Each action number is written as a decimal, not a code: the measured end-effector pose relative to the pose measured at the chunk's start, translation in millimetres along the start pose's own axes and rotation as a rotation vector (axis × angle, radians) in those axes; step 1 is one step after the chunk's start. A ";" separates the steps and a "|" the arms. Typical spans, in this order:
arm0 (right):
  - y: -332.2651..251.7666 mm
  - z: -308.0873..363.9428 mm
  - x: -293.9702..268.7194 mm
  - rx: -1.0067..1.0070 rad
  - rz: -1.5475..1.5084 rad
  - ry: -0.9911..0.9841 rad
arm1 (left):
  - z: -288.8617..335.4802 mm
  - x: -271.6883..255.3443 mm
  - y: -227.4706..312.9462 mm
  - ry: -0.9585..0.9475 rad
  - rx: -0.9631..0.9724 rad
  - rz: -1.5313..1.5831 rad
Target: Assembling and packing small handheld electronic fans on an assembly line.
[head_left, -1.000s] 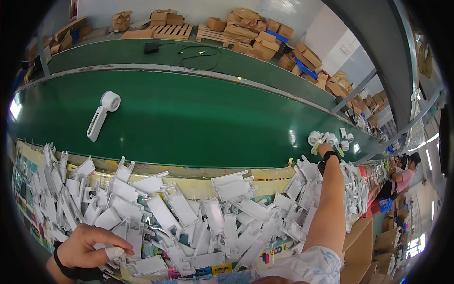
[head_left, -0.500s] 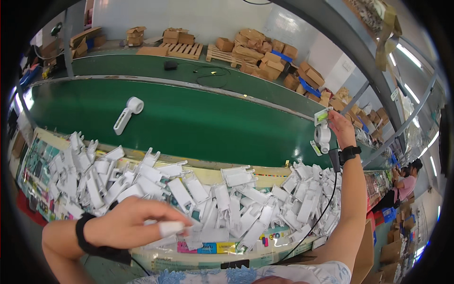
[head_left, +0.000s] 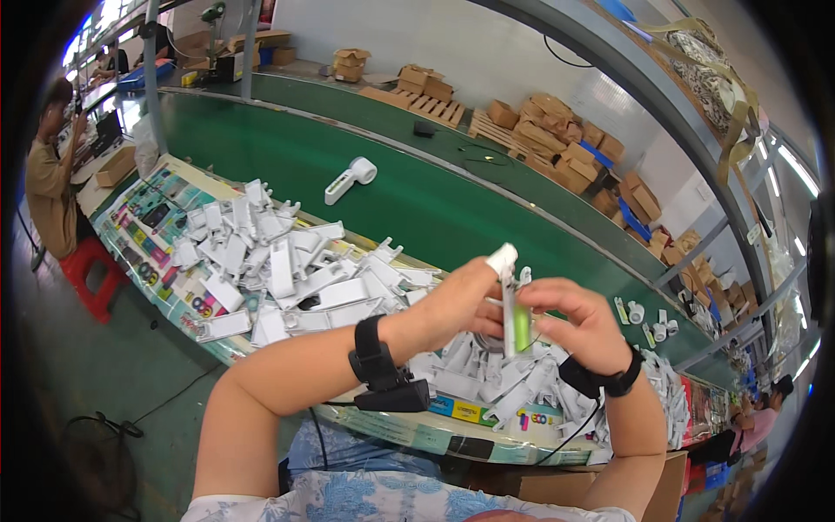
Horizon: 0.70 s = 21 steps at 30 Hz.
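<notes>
In front of my chest, above the pile, I hold a white plastic unit with a bright green strip [head_left: 522,329] inside its narrow body. It stands nearly on end. My left hand [head_left: 448,304] grips it from the left, with a white wrapping on one fingertip. From the right, my right hand [head_left: 584,324] pinches it, thumb and forefinger at the green side. The fingers hide most of its lower part. Below both hands lie many loose white plastic shells [head_left: 317,283] in a heap. On the green belt beyond rests a white unit with a round head and slim handle [head_left: 351,179].
The heap covers a printed worktop [head_left: 152,230] along the green belt [head_left: 261,148]. More round-headed white units [head_left: 658,329] lie at the belt's right. Black cables hang from both wrist straps. A person sits by a red stool [head_left: 91,271] at left; another person [head_left: 755,422] is far right.
My right hand has come back from the belt's right side with a green-stripped white unit. My left hand has left the heap and joined it there. The view has swung and tilted.
</notes>
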State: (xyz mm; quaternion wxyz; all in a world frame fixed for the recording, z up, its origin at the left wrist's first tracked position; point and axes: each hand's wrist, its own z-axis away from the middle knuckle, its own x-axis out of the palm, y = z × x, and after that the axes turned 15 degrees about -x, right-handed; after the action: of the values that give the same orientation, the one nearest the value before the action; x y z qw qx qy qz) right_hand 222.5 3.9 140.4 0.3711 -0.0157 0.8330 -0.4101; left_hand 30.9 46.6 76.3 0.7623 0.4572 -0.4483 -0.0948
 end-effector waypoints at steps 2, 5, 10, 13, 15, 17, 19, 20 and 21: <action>-5.7 -5.1 20.0 -0.243 0.388 -0.182 | -2.1 -7.5 -13.1 0.022 -0.047 0.067; -9.6 -7.0 41.2 -0.359 0.603 -0.248 | -13.5 -15.8 -33.4 0.015 0.047 0.131; -9.4 8.6 28.2 -0.295 0.679 0.133 | -1.6 -19.5 -33.3 -0.039 0.181 0.338; 17.7 23.7 19.2 0.014 0.078 0.235 | 3.0 -21.2 -29.8 -0.194 0.151 0.402; 42.2 30.8 30.6 0.107 -0.233 0.122 | 2.2 -20.9 -31.4 -0.251 0.121 0.398; 43.9 31.4 47.0 0.118 -0.368 0.121 | 7.4 -17.7 -31.6 -0.306 0.099 0.379; 47.4 38.4 58.3 0.243 -0.539 0.183 | 6.6 -24.7 -33.8 -0.309 0.103 0.430; 55.7 46.3 59.5 0.193 -0.489 0.221 | 6.7 -29.5 -34.0 -0.245 0.120 0.386; 53.9 47.2 54.1 0.200 -0.497 0.221 | 5.1 -34.6 -34.1 -0.179 0.131 0.342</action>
State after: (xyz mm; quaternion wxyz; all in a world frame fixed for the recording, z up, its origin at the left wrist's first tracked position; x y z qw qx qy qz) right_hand 228.2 -9.9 51.9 0.1661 -0.1378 0.7943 -0.5679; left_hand 15.9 43.5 29.9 0.6929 0.4127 -0.5907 0.0250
